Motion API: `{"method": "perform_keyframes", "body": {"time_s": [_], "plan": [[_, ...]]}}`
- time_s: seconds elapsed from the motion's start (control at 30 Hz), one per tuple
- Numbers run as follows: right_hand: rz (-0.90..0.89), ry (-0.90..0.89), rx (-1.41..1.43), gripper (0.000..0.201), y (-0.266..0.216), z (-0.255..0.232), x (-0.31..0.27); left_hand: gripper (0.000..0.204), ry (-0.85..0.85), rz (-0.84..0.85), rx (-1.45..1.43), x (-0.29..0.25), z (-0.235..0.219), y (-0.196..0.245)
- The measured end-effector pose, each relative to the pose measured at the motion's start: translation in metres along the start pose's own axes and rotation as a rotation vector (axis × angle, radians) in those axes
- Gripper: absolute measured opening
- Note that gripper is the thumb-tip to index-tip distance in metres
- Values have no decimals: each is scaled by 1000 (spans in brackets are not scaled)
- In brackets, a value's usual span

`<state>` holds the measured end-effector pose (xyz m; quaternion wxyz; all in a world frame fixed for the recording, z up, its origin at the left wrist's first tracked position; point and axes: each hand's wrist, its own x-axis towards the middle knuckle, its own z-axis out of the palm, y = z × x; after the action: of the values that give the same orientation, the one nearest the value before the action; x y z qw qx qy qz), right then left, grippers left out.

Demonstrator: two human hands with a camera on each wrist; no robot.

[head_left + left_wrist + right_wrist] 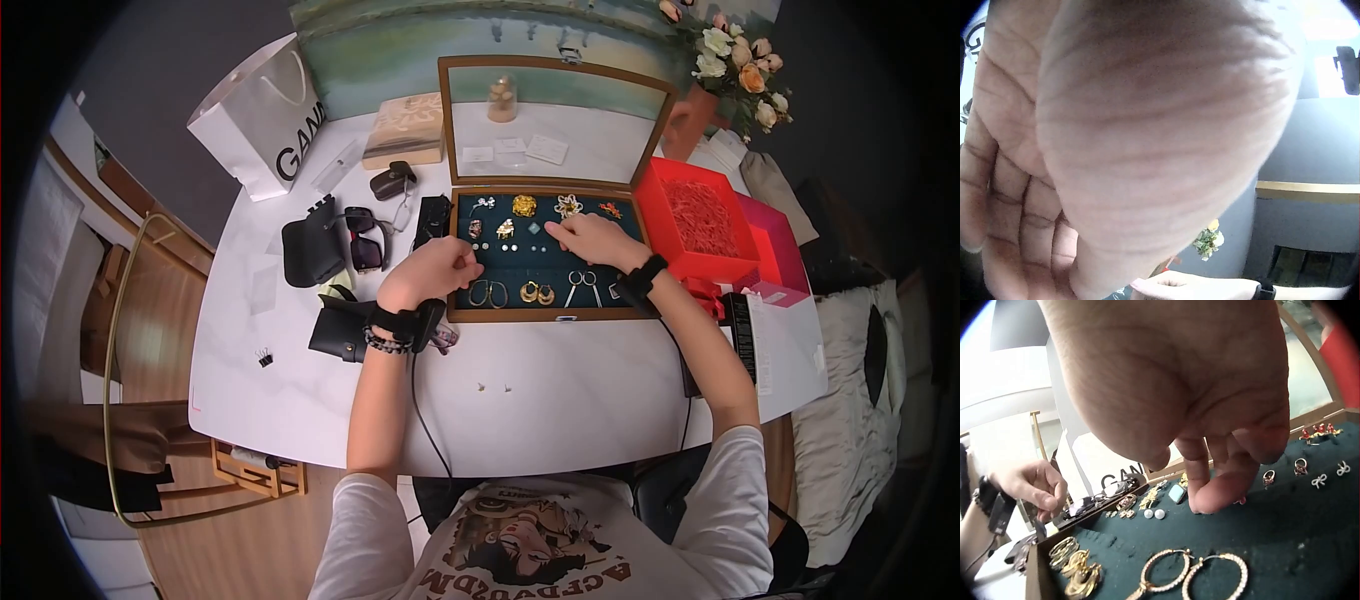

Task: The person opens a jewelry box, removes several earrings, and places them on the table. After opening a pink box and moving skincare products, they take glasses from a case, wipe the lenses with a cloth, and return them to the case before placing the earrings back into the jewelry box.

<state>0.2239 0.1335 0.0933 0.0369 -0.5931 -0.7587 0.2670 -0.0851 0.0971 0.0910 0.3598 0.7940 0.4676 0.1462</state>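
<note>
The white bench (560,420), with faint grey marbling, carries an open wooden jewellery case (500,316) near its middle, the glazed lid (557,64) raised at the back. Rings, brooches, studs and hoop earrings (1166,570) lie on dark green lining.

The left hand (430,272) is over the case's left side, fingers loosely curled; whether its grip pinches anything small cannot be told. The right hand (598,240) reaches over the right part, fingers bent down towards the lining; its grip is partly hidden, so what it holds, if anything, cannot be told.

Left of the case lie sunglasses (367,242) and dark pouches, with a white paper bag (250,135) behind; two tiny pieces (481,387) lie in front. A red box (693,215) of shredded paper stands to the right, flowers (745,65) beyond. The room shows a painted backdrop (370,45), a wooden floor (190,550) and pale bedding (845,430).
</note>
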Motion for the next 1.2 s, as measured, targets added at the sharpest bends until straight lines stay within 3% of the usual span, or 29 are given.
{"method": "perform_keyframes", "body": {"time_s": [0.07, 0.27, 0.9, 1.07, 1.2], "plan": [[-96, 73, -121, 65, 4, 2, 2, 28, 4, 7, 3, 0, 0, 0], [-84, 133, -182, 59, 7, 5, 3, 23, -22, -20, -4, 0, -1, 4], [-40, 104, -134, 59, 11, 1, 9, 17, -21, -21, -37, 0, 1, 6], [-205, 249, -102, 51, -11, 8, 8, 17, -29, -21, -28, 2, 1, 3], [-124, 111, -73, 52, -30, 9, 9, 16, -42, -25, -30, 0, 0, 6]]}}
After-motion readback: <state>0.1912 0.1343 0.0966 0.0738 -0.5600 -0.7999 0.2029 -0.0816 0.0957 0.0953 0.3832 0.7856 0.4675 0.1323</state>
